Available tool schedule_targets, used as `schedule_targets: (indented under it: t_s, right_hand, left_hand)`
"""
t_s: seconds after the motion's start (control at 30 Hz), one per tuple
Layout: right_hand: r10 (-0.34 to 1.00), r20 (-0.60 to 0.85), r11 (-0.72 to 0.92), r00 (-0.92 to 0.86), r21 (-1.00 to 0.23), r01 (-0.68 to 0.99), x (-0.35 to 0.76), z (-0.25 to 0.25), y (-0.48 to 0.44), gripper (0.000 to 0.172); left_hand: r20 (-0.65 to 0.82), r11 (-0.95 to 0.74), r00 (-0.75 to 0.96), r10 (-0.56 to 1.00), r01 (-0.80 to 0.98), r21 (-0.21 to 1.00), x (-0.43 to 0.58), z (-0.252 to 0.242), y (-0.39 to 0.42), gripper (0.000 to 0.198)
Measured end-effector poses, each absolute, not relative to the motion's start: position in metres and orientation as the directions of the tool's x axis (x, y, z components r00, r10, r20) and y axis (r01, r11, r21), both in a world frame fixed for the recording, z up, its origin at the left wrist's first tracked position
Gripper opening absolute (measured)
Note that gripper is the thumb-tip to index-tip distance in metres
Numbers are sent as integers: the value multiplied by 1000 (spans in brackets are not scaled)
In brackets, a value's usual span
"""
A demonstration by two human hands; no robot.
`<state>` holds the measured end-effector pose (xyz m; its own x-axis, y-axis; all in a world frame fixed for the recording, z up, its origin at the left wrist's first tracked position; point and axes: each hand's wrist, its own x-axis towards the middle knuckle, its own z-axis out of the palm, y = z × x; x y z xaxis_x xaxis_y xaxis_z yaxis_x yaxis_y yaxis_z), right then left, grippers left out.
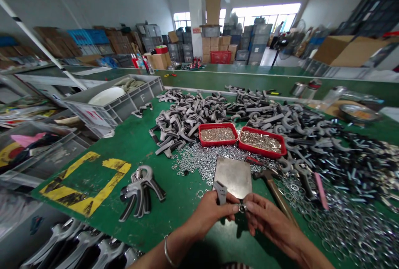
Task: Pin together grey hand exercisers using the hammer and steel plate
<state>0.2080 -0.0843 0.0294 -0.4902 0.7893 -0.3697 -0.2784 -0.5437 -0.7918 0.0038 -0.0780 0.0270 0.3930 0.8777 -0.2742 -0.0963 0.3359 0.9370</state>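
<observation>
My left hand (pixel 207 213) is closed around a grey hand-grip handle (pixel 220 192), whose flat end sticks up past the fingers. At its thumb tip sits a small round metal piece (pixel 242 208). My right hand (pixel 264 215) pinches that piece from the other side, so the fingertips of both hands meet there. Behind them lies a square metal plate (pixel 233 173). A hammer (pixel 276 192) with a wooden handle rests just right of the plate. Off to the left stand several assembled hand grips (pixel 143 192) with springs.
Two red trays (pixel 220 143) of small metal pins stand beyond the plate amid loose nuts (pixel 199 161). Grey handles (pixel 193 113) heap up behind; metal rings (pixel 339 223) and black parts (pixel 352 157) cover the right. A grey crate (pixel 137 101) sits back left, near yellow tape (pixel 70 200).
</observation>
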Motion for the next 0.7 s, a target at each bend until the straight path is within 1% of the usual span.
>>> schedule_targets:
  t_s: [0.07, 0.1, 0.13, 0.17, 0.23, 0.27, 0.33, 0.37, 0.43, 0.47, 0.5, 0.53, 0.57, 0.6, 0.63, 0.67, 0.7]
  right_hand:
    - [736, -436, -646, -518, -681, -344, 209, 26, -88, 21]
    - [715, -454, -674, -532, -649, -352, 210, 26, -89, 21]
    - [706, -461, -684, -538, -643, -346, 211, 26, -89, 21]
    - [714, -457, -670, -530, -666, -327, 212, 26, -90, 22]
    - [774, -421, -573, -474, -783, -241, 215, 29, -88, 25]
    - [819, -383, -490, -427, -854, -175, 216, 31, -87, 26]
    - [906, -280, -307, -318, -951, -36, 221, 34, -82, 26]
    - [933, -231, -236, -275, -972, 14, 223, 35, -80, 27]
    - [962, -175, -167, -208, -984, 56, 227, 35, -75, 27]
    - [969, -166, -157, -184, -986, 59, 227, 36, -74, 27]
    - [972, -160, -153, -170, -987, 55, 226, 37, -74, 28]
    - [974, -158, -153, -163, -987, 44, 222, 39, -74, 28]
    - [974, -160, -158, -157, -987, 26, 216, 42, -75, 29]
    - [973, -169, -171, -155, -985, 3, 209, 46, -78, 30]
    - [972, -178, -184, -151, -983, -23, 200, 50, -80, 31]
    - [973, -182, -189, -141, -981, -43, 192, 54, -84, 31]
    - [977, -176, -182, -122, -982, -47, 184, 58, -87, 31]
  left_hand:
    - [-208, 250, 378, 902, -66, 966, 7, 27, -80, 22]
    - [-159, 188, 363, 918, -48, 981, 9, 26, -82, 19]
    - [-101, 118, 348, 932, -28, 993, 11, 25, -83, 16]
    - [-39, 43, 341, 939, -2, 999, 13, 23, -85, 13]
    - [65, -92, 361, 930, 59, 994, 14, 19, -86, 9]
    - [88, -133, 393, 915, 90, 987, 14, 16, -87, 8]
    - [59, -157, 451, 891, 184, 970, 11, 12, -87, 11]
    - [17, -155, 464, 886, 261, 953, 8, 11, -86, 13]
    - [-83, -138, 456, 886, 431, 892, 2, 13, -86, 14]
    - [-145, -106, 453, 880, 484, 868, -1, 15, -86, 12]
    - [-221, -51, 482, 848, 489, 871, -3, 19, -86, 11]
    - [-292, 27, 552, 781, 437, 899, -5, 23, -86, 14]
    - [-334, 127, 657, 676, 342, 931, -5, 27, -86, 19]
    - [-328, 236, 765, 554, 233, 943, -5, 30, -86, 25]
    - [-282, 325, 843, 458, 137, 936, -5, 32, -84, 30]
    - [-230, 376, 881, 413, 65, 924, -5, 33, -83, 32]
    - [-198, 383, 876, 439, 17, 924, -5, 32, -80, 32]
